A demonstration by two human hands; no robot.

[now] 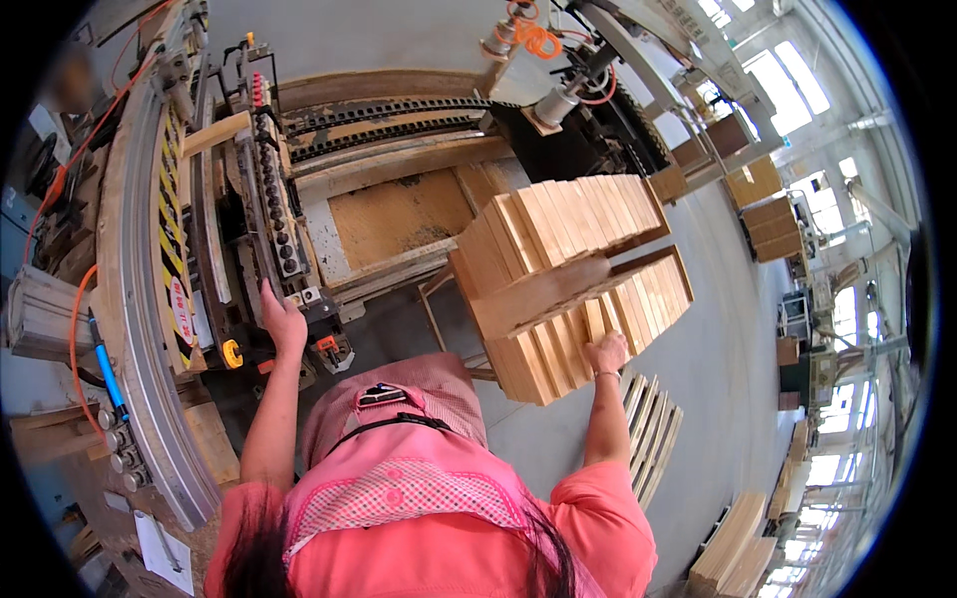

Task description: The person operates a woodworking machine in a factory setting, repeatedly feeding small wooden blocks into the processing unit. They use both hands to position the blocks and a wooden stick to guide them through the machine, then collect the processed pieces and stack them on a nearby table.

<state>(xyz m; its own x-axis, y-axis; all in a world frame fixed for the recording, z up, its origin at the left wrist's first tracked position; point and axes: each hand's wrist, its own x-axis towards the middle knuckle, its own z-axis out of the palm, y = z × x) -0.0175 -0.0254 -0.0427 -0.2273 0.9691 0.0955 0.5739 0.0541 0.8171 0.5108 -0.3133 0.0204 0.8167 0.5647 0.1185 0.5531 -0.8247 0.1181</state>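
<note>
My right hand (605,352) is closed on the end of a wooden board (595,321) in the nearer row of a stack on my right. Pale wooden boards (583,221) stand side by side in two rows, with a flat wooden piece (538,297) between the rows. On my left, my left hand (285,321) is at the machine's rail, just below a row of black round fittings (276,214). One finger stretches forward along the rail and the others are partly hidden; I see nothing held in it.
A long machine beam (135,269) with a black-and-yellow strip runs down the left. A wooden machine bed (399,214) lies ahead, with pneumatic cylinders (555,108) beyond it. Slatted wood (653,429) lies on the floor at right, near more stacked boards (736,548).
</note>
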